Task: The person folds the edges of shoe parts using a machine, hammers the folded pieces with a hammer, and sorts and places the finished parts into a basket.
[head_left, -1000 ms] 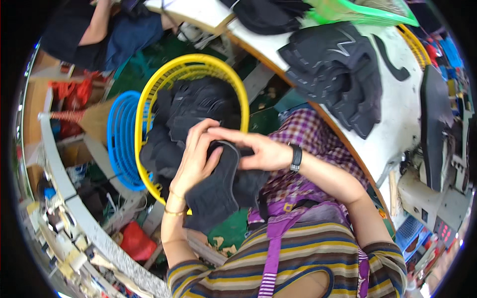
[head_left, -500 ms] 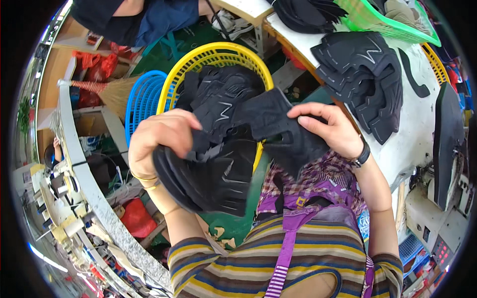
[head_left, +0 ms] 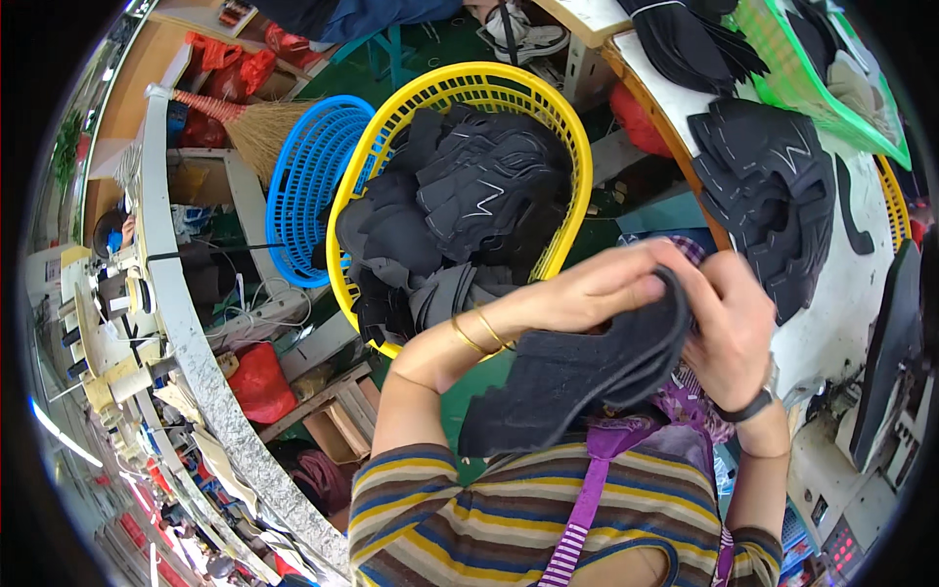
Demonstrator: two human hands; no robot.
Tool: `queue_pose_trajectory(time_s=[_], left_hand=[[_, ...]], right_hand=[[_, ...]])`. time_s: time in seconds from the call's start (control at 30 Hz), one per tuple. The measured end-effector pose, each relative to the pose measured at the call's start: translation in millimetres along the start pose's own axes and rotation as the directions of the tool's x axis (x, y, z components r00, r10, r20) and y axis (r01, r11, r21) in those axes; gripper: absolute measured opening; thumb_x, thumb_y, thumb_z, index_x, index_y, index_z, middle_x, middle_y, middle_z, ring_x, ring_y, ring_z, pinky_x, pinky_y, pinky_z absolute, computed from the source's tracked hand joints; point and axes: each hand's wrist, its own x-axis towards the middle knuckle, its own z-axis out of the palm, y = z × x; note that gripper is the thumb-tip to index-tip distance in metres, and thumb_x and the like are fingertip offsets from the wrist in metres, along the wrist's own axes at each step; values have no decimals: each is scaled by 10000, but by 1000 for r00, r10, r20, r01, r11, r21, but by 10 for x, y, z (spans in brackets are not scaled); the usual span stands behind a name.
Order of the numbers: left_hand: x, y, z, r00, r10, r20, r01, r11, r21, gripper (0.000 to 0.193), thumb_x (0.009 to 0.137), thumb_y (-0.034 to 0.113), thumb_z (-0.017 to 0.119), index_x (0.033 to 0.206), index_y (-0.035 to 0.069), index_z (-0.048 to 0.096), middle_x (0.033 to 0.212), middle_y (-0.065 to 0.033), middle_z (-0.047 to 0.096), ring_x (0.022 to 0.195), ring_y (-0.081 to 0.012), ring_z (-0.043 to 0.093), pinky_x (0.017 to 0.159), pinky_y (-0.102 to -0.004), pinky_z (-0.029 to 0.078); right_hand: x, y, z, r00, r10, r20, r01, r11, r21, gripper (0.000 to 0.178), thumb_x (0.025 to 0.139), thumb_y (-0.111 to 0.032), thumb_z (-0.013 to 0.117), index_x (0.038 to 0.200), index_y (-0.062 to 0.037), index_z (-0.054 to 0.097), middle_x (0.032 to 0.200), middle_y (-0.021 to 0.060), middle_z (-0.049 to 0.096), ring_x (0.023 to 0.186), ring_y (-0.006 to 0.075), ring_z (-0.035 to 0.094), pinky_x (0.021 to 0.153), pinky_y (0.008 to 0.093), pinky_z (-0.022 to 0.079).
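Observation:
A small stack of black fabric shoe uppers (head_left: 577, 377) hangs in front of my chest, bent over at its upper end. My left hand (head_left: 611, 289) reaches across and is closed on that bent end, fingers on top. My right hand (head_left: 729, 328) grips the same end from the right, slightly blurred; its fingertips are partly hidden. Beyond my left forearm, a yellow plastic basket (head_left: 579, 220) holds a heap of black uppers (head_left: 479, 196), one with a light zigzag line, and some grey pieces.
A blue basket (head_left: 298, 210) stands left of the yellow one, beside a straw broom (head_left: 264, 132). On the white table (head_left: 831, 338) at right lie more stacked uppers (head_left: 768, 186), a curved black strip (head_left: 854, 210) and a green basket (head_left: 831, 108). A machine (head_left: 861, 470) stands at lower right.
Both hands have come together on the right, near my chest, with the stack between them. Uppers held over the yellow basket are no longer above it, and its heap shows openly.

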Motion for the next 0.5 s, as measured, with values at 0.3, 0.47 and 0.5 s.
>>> queue_pose_trajectory(time_s=[0.3, 0.47, 0.5], left_hand=[[149, -732, -427, 909, -315, -272, 198, 902, -383, 299, 911, 213, 567, 1065, -39, 611, 1084, -101, 624, 1035, -190, 576, 923, -305, 432], [-432, -1480, -1293, 725, 134, -675, 629, 268, 729, 301, 704, 140, 735, 967, 37, 629, 898, -99, 600, 883, -302, 545, 757, -399, 440], [-506, -1606, -1359, 759, 128, -638, 605, 224, 764, 293, 698, 146, 740, 950, 47, 627, 904, -87, 600, 880, -300, 543, 757, -394, 441]], right_hand=[[-183, 621, -457, 990, 133, 50, -127, 666, 735, 454, 741, -156, 693, 1126, 15, 522, 1084, 135, 611, 964, 235, 599, 839, 349, 472], [-199, 1919, -845, 844, 491, -215, -498, 867, 24, 572, 837, -192, 663, 1291, 68, 432, 1251, 163, 539, 1124, 214, 532, 975, 290, 381], [-173, 2297, -748, 882, 365, -298, -462, 795, -394, 617, 821, -253, 680, 1298, 47, 431, 1261, 213, 527, 1162, 288, 520, 977, 328, 378]])
